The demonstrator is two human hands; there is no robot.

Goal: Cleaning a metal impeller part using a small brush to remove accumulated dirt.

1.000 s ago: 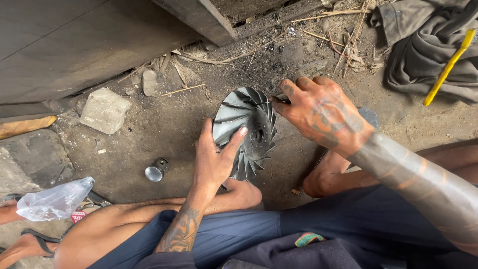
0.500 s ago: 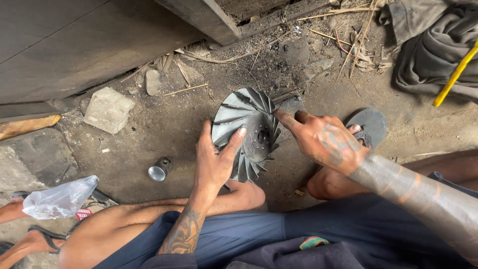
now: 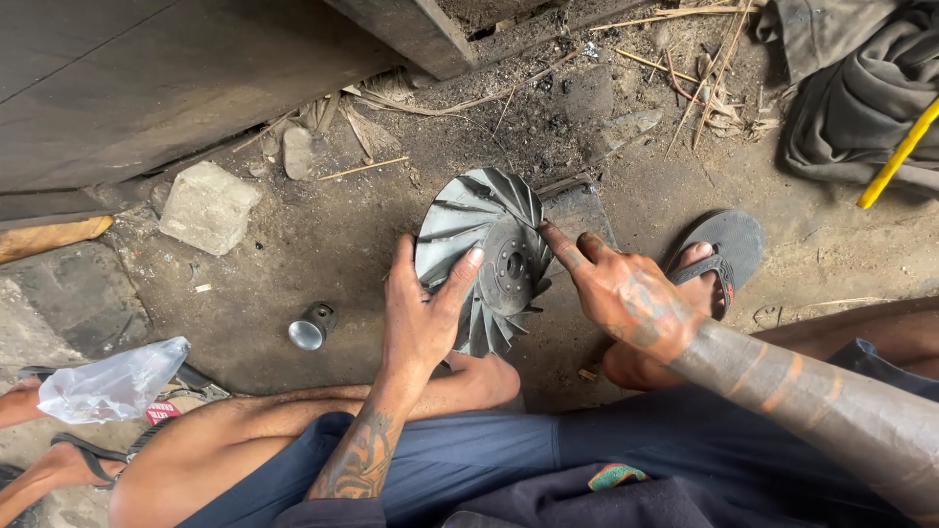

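Observation:
A grey metal fan wheel [image 3: 486, 223] with curved blades and a central hub stands tilted on the dirt ground in front of me. My left hand [image 3: 421, 313] presses flat against its lower left blades and holds it up. My right hand [image 3: 626, 293] is at the wheel's right edge, its index finger stretched out and touching the rim near the hub. My bare legs and blue shorts fill the bottom of the view.
A small metal piston [image 3: 311, 327] lies on the ground to the left. A stone block [image 3: 207, 205], a clear plastic bag [image 3: 112, 383], a dark cloth heap [image 3: 861, 98] and a yellow stick [image 3: 895, 156] lie around. My foot in a sandal [image 3: 719, 254] rests to the right.
My right hand has come down from the wheel's upper right rim to its right side near the hub, now pointing with one finger. The left hand has stayed on the blades.

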